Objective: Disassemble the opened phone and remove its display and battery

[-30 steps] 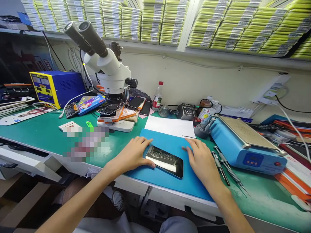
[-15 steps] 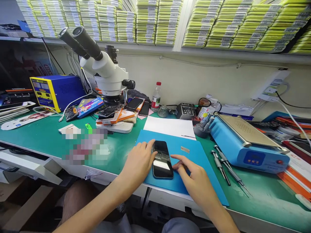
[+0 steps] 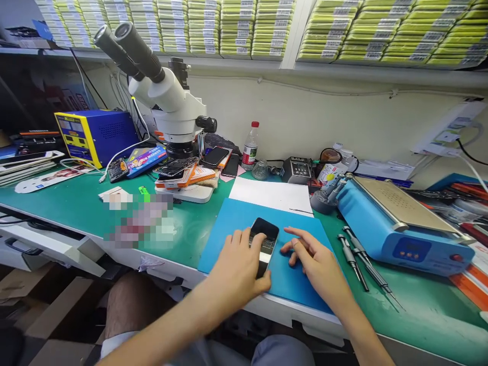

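Observation:
A black smartphone (image 3: 270, 230) lies screen-up and slightly turned on a blue mat (image 3: 214, 254), its glass reflecting light. My left hand (image 3: 240, 259) covers the phone's left and lower part. Its index finger rests over the screen, and the thumb lies across the near end by the right edge. The other fingers reach past the left side. Just right of the phone, my right hand (image 3: 310, 254) hovers apart from it, index finger extended and the others loosely bent, with nothing visible in it.
Behind the mat lies white paper (image 3: 272, 194). To the right are screwdrivers (image 3: 356, 262) and a blue heating plate machine (image 3: 404, 244). A microscope (image 3: 171, 112), stacked phones (image 3: 183, 175) and a bottle (image 3: 250, 147) stand at the back. A blue-yellow power unit (image 3: 97, 134) sits left.
My left hand has slid over the phone from its left edge. Phone and mat have turned slightly clockwise. My right hand moved a little right; the small metallic piece on the mat is no longer visible.

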The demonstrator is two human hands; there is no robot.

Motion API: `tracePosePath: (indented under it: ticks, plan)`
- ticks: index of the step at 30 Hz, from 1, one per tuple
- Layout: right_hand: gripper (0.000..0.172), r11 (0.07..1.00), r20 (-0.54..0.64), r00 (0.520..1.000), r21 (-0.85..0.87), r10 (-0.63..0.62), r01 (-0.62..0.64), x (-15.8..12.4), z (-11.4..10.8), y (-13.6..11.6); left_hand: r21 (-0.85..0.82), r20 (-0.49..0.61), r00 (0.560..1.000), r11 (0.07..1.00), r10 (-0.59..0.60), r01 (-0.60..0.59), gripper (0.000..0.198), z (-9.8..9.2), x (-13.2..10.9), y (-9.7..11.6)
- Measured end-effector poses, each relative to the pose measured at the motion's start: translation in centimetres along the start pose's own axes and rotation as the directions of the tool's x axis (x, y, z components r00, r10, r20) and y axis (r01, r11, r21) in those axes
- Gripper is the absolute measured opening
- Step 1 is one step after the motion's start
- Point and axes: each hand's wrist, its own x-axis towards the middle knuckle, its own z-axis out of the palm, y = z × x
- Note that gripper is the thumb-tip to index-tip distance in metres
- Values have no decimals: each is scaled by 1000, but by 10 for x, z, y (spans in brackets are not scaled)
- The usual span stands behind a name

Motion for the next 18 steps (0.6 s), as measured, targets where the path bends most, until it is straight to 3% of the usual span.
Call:
tracePosePath:
  ticks: [2, 5, 8, 10, 15, 18]
  plan:
    - [57, 999, -69, 997, -29, -23, 21, -1, 1, 1, -177, 121, 970, 966, 210, -187, 68, -21, 0, -27]
    - [51, 994, -119, 990, -87, -81, 71, -2, 1, 0, -342, 237, 907, 904, 348, -257, 70, -45, 0, -64]
    - [47, 982, -35, 990, -132, -139, 133, -4, 1, -2, -301, 196, 959, 944, 202, -138, 71, -53, -1, -83]
    - [51, 972, 48, 988, -177, -145, 151, -6, 0, -2, -294, 194, 971, 952, 141, -80, 63, -53, -5, -87]
    - [87, 955, 252, 967, -275, -41, 113, -9, -11, -4, -292, 206, 965, 951, 164, -99, 51, -54, -12, -84]
    - [88, 953, 275, 962, -294, 7, 77, -8, -16, -5, -221, 205, 960, 965, 190, -144, 49, -56, -11, -83]
